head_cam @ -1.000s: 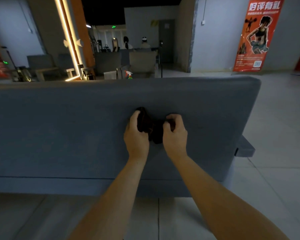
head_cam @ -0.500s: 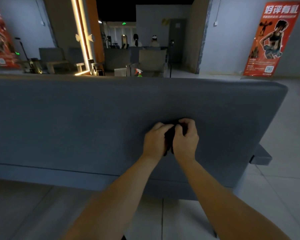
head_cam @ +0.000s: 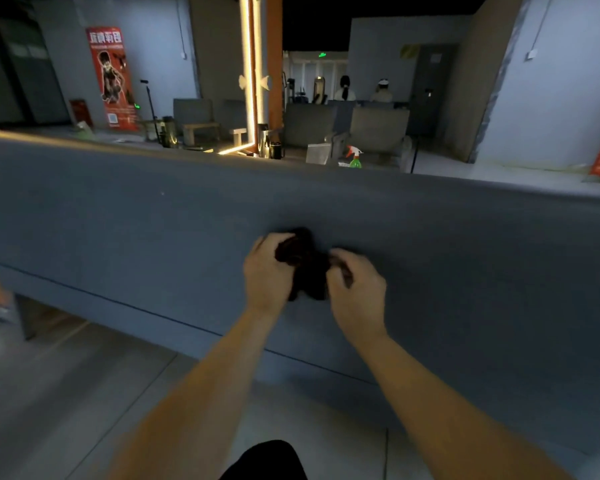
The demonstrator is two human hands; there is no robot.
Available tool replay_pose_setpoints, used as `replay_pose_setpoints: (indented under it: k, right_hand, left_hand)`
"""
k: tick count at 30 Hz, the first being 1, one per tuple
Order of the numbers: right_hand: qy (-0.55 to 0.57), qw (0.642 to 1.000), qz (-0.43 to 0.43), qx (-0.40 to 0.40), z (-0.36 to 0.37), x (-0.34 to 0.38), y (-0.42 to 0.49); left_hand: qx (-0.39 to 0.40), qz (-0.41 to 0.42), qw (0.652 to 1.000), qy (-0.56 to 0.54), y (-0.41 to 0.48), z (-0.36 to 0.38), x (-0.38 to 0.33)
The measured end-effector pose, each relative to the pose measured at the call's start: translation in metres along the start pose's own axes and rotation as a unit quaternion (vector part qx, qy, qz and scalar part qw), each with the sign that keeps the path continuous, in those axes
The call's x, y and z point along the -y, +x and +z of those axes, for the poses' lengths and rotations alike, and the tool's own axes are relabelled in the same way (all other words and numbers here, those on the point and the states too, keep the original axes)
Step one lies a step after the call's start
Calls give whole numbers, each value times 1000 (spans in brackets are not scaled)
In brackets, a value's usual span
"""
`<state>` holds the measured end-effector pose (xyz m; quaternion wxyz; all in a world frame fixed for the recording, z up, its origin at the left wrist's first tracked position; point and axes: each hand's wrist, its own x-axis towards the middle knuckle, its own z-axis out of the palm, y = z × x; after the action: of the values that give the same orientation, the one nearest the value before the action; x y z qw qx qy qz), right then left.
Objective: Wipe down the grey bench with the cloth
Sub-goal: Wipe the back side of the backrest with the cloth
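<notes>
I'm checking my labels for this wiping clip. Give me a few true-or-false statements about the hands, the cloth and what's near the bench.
1. The left hand and the right hand both grip the cloth. True.
2. The cloth is white. False: it is dark, nearly black.
3. The cloth is held over the grey bench. True.
4. A green spray bottle stands beyond the bench. True.
5. The right hand holds the spray bottle. False: no hand touches it, and the right hand's fingers are curled on the cloth.
</notes>
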<state>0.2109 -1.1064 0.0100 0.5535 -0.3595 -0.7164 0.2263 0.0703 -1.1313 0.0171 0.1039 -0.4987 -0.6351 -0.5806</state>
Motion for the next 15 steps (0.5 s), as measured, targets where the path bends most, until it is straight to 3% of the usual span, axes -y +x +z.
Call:
replay_pose_setpoints:
  k: [4,7,10,15]
  right_hand:
    - [38,994,84,64,49,13,-5]
    - [62,995,81,12,57,9,2]
    - [64,995,72,-7,59,14,7]
    - [45,996,56,-52,60,23,20]
  left_hand:
    - [6,-57,998,-8,14,-17,31]
    - [-25,-96,994,-43,13,-19,48]
    - [-8,-114,992,-48,12,-12,47]
    - [104,16,994,-4,-7,13,27]
